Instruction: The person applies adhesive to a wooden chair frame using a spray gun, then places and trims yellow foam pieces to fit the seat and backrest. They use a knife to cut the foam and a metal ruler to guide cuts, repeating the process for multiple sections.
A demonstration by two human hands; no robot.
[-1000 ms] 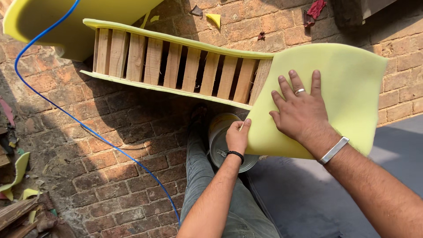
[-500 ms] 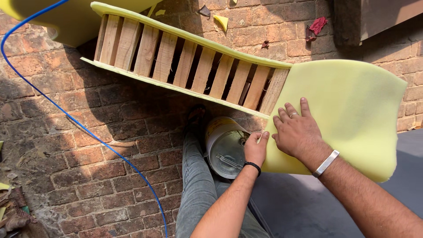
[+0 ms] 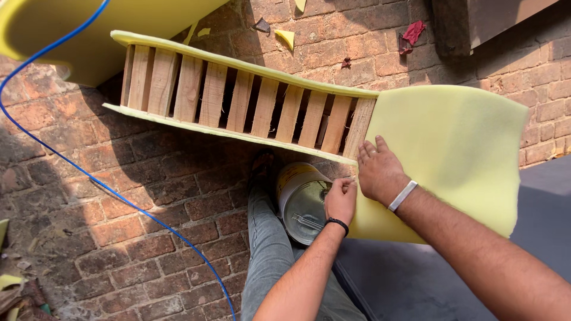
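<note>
- On the brick paving [image 3: 148,196], one slatted wooden frame [image 3: 250,104] lies at a slant, about twelve pale slats showing, with a thin strip of yellow foam along each long side.
- One large yellow foam sheet [image 3: 452,148] folds over the frame's near end and spreads out to the right.
- A second foam piece [image 3: 89,35] fills the top left corner; a few small foam scraps [image 3: 286,37] and two red scraps [image 3: 414,31] lie on the bricks beyond the frame.
- One metal can [image 3: 303,202] stands on end just below the frame, beside a jeans-clad leg [image 3: 270,261].
- One blue cable [image 3: 89,178] curves from the top edge down to the bottom edge.
- Right hand [image 3: 379,173], with a white wristband, lies flat and open on the sheet, fingers pressing it where it meets the frame's end.
- Left hand [image 3: 341,199], with a black wristband, has its fingers curled, pinching the sheet's lower edge just over the can.
- Open room lies on the bricks to the left of the leg and on the grey floor [image 3: 416,279] at lower right.
- Compared with half a second ago, the right hand has moved closer to the frame's end, its fingers drawn together; the left hand grips the same edge.
</note>
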